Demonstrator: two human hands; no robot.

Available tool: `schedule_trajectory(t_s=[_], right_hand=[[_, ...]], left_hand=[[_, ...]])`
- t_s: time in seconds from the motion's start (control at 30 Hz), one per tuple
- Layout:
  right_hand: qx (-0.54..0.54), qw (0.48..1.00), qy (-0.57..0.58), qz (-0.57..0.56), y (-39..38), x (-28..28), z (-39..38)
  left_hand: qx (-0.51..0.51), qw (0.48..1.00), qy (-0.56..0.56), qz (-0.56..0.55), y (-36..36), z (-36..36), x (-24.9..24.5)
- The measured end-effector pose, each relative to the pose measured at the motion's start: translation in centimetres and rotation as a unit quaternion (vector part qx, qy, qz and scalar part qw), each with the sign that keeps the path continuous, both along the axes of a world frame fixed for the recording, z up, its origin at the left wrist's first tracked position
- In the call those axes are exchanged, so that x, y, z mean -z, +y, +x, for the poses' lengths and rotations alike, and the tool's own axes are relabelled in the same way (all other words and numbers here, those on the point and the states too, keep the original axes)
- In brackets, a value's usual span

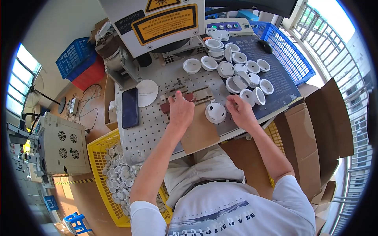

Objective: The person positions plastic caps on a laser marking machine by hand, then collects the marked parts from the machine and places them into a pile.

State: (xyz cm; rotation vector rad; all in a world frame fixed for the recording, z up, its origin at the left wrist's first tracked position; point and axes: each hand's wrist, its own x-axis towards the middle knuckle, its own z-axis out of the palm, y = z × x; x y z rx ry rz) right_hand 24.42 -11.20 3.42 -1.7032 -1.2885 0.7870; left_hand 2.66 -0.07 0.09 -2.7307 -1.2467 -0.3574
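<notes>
My left hand [181,111] reaches over a metal fixture [202,94] with reddish-brown blocks [165,107] on the perforated worktable. Its fingers are bent together at the fixture, and what lies beneath them is hidden. My right hand [241,113] hovers near the table's front edge with fingers curled inward; I cannot make out anything between them. Just left of it, a round white plastic lid [215,113] with small holes rests partly on a brown cardboard sheet [200,135]. Behind the right hand, another white lid [247,96] leans among the pile.
Several white lids [225,69] crowd the table's right side and a dark mat [277,80]. A phone [130,107] and a white disc [147,93] lie left. A machine head [159,23] overhangs the back. A yellow crate [98,157] of white parts stands lower left; cardboard boxes [303,135] stand right.
</notes>
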Motion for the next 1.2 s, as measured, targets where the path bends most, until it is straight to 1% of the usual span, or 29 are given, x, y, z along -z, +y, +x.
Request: schedule_trajectory(t_s=[0.07,0.1,0.13,0.17,0.2,0.23,0.27,0.3,0.33,0.37,0.4,0.47,0.5,0.53,0.57,0.6,0.67,0.7,0.73,0.77,0.8,0.87,0.97,1.13,1.2], right_hand=[[-0.047,0.988,-0.147,0.012,-0.9,-2.6,-0.9],[-0.085,0.979,-0.182,0.034,-1.1,-2.5,-1.2],[-0.088,0.979,-0.181,0.033,-1.1,-2.3,-1.7],[-0.128,0.973,-0.192,0.020,-0.9,-2.1,-2.4],[-0.166,0.965,-0.201,0.008,-0.7,-2.0,-2.9],[-0.218,0.955,-0.200,0.020,-0.4,-1.7,-2.9],[-0.220,0.955,-0.197,0.017,-0.1,-1.7,-3.1],[-0.237,0.943,-0.226,0.062,0.2,-2.1,-3.5],[-0.254,0.927,-0.255,0.108,0.4,-2.6,-4.1],[-0.230,0.932,-0.262,0.097,0.5,-3.5,-4.8],[-0.237,0.930,-0.262,0.099,0.7,-3.4,-5.7],[-0.163,0.927,-0.339,0.019,1.1,-2.8,-7.4],[-0.170,0.925,-0.340,0.020,1.5,-2.3,-7.9],[-0.195,0.925,-0.320,0.062,1.9,-1.7,-8.4],[-0.220,0.923,-0.298,0.105,2.3,-1.3,-8.9],[-0.226,0.922,-0.297,0.105,2.4,-1.3,-9.3],[-0.258,0.906,-0.305,0.141,2.6,-1.7,-9.7],[-0.260,0.905,-0.307,0.140,2.7,-2.0,-10.0],[-0.242,0.913,-0.310,0.105,2.8,-2.4,-10.5],[-0.223,0.920,-0.314,0.070,2.8,-2.6,-10.7],[-0.223,0.920,-0.316,0.068,3.1,-2.3,-10.7],[-0.258,0.909,-0.304,0.125,4.1,-1.6,-10.8],[-0.265,0.906,-0.298,0.143,5.1,-1.5,-11.0],[-0.253,0.912,-0.291,0.139,5.9,-1.0,-11.4],[-0.247,0.916,-0.286,0.136,6.0,-0.9,-11.5]], left_hand=[[0.014,0.997,0.049,-0.057,-1.3,-0.2,-1.0],[0.014,0.997,0.049,-0.059,-2.5,-0.5,-1.0],[0.046,0.998,0.015,-0.049,-4.2,-1.2,-0.7],[0.078,0.996,-0.018,-0.039,-5.9,-1.9,-0.3],[0.082,0.996,-0.027,-0.021,-7.3,-3.2,0.2],[0.087,0.996,-0.036,-0.004,-8.4,-4.9,0.7],[0.055,0.995,-0.077,-0.015,-9.3,-6.7,1.1],[0.022,0.993,-0.118,-0.025,-9.8,-8.7,1.4],[0.018,0.993,-0.115,-0.028,-10.3,-10.7,1.5],[-0.033,0.990,-0.132,-0.023,-10.6,-12.6,1.5],[-0.084,0.985,-0.150,-0.017,-10.7,-13.9,1.4],[-0.109,0.981,-0.163,-0.016,-10.8,-15.6,1.5],[-0.126,0.977,-0.173,-0.015,-11.0,-16.1,1.5],[-0.132,0.976,-0.173,-0.014,-11.1,-16.2,1.5],[-0.151,0.968,-0.199,-0.020,-11.1,-15.8,1.4],[-0.170,0.959,-0.224,-0.026,-11.2,-15.6,1.3],[-0.176,0.957,-0.228,-0.022,-11.2,-15.4,1.2],[-0.177,0.956,-0.233,-0.017,-11.2,-15.3,1.1],[-0.177,0.955,-0.236,-0.018,-11.2,-15.3,1.1],[-0.160,0.961,-0.224,-0.004,-11.1,-15.4,1.1],[-0.143,0.967,-0.212,0.010,-11.1,-15.5,1.1],[-0.152,0.964,-0.220,0.004,-11.1,-15.4,1.2],[-0.168,0.958,-0.233,-0.004,-11.1,-15.4,1.4],[-0.182,0.952,-0.246,-0.015,-11.1,-15.3,1.1],[-0.167,0.955,-0.244,-0.007,-11.2,-15.1,0.5]])
